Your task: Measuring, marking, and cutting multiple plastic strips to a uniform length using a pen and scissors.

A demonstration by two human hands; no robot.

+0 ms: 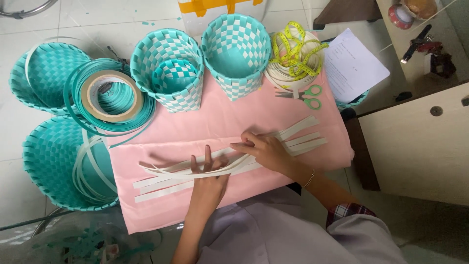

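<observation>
While flat fingers of both hands press white strips (229, 161), a small basket (175, 76) nests inside another (168, 68).

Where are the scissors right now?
The green-handled scissors lie near the far right corner of the pink cloth, just below the coil of white strips with the yellow measuring tape, beyond the person's right hand.

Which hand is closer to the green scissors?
The right hand. It rests on the white strips just below the scissors, while the left hand lies farther away, lower and more to the left.
</observation>
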